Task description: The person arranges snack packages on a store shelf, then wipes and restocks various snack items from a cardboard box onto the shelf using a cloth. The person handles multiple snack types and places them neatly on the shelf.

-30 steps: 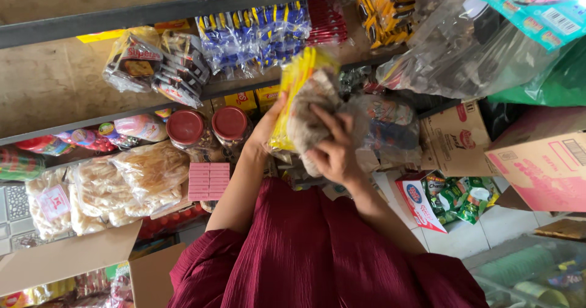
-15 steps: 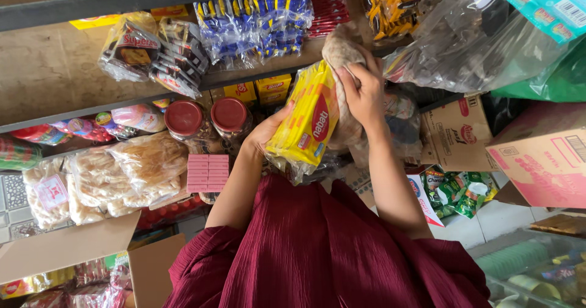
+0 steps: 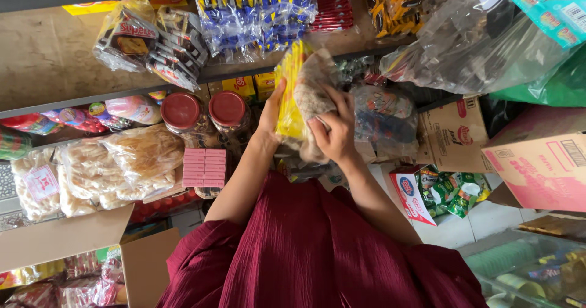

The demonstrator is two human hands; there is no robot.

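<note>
Packets held two-handed at the shelf front

Hands: left hand [image 3: 271,111] closed on the edge of a yellow packet [image 3: 289,94], fingers wrapped behind it, thumb side towards the jars. Right hand [image 3: 334,131] clamped on a clear bag of brown snacks [image 3: 315,85], fingers spread over its lower face. Both grips full, neither hand empty.

Position: yellow packet upright and edge-on to the camera, pressed flat against the brown snack bag. Pair held in the air just in front of the middle shelf edge [image 3: 91,98], below the hanging blue packets [image 3: 262,15]. Cannot tell whether either packet touches the shelf itself.

Surroundings: two red-lidded jars [image 3: 181,110] just left of the left wrist. Stack of pink boxes [image 3: 204,166] under them, beside the left forearm. Bags of pale crackers [image 3: 137,155] further left. Another clear bag of goods [image 3: 386,116] just right of the right hand, touching or nearly touching the snack bag. Printed cardboard box [image 3: 540,158] well off to the right.

Step in hand, as a judgement: mid-handling, two packets gripped together, neither resting on anything.

Handling note: soft, crinkly wrappers, contents likely brittle, so a light squeeze only. Tight space between the jars and the clear bag; any shift of the pair calls for a straight path and a watch on both wrists to avoid knocking the jars.
</note>
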